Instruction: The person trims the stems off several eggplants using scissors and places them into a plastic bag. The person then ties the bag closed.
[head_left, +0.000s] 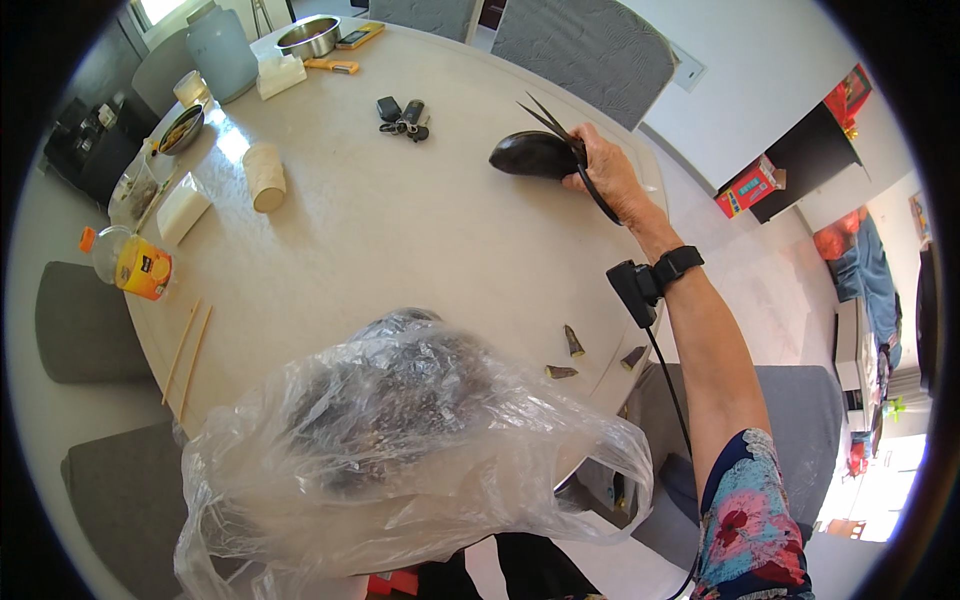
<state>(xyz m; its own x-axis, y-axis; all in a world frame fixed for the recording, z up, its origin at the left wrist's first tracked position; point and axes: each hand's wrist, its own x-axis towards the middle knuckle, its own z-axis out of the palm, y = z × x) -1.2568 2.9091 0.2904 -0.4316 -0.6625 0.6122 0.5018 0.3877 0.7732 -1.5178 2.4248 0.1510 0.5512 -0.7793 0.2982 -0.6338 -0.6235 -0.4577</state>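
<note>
At the table's right side, my right hand (609, 174) holds black-handled scissors (553, 120), their blades parted and pointing up and left. The same hand grips one end of a dark, glossy eggplant (531, 154) at the tabletop. My left hand is out of view. In front of me lies a translucent plastic bag (420, 465) with dark, rounded things inside, blurred by the film. Between the bag and my right forearm are three cut stem ends: one upright-looking piece (574, 340), a flat-lying piece (561, 372) and another piece (633, 358) near the edge.
Car keys (405, 118) lie mid-table. Leftward are a paper roll (264, 178), a tissue pack (184, 208), a juice bottle (135, 262) and chopsticks (189, 360). A steel bowl (309, 37), a peeler (334, 66) and a large jar (219, 52) stand farther back. Grey chairs surround the table.
</note>
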